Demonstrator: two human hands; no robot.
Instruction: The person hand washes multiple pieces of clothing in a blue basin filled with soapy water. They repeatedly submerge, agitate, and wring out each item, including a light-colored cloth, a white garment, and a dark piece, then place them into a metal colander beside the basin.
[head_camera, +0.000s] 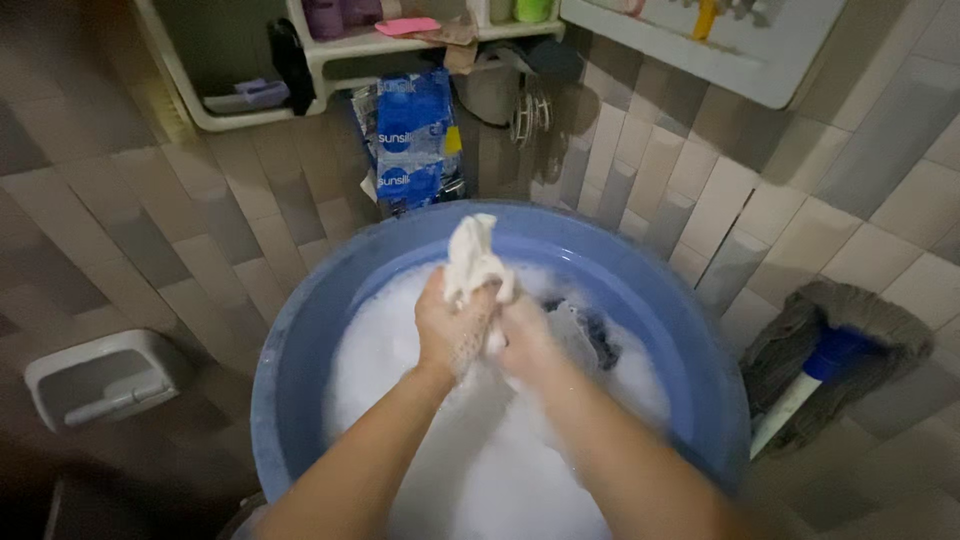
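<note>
Standing upright above the suds, a white cloth (472, 258) is clamped between the left hand (447, 328) and right hand (524, 338) over a blue basin (300, 350).

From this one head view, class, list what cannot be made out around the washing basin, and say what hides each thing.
- Under the suds: foam hides whatever else lies in the blue basin, beyond one dark garment.
- White cloth: bunched between left hand and right hand, so its kind is unclear.
- Mop: the handle's end is cut off behind the basin's rim.
- Shelf items: cropped by the top edge, dim.
</note>
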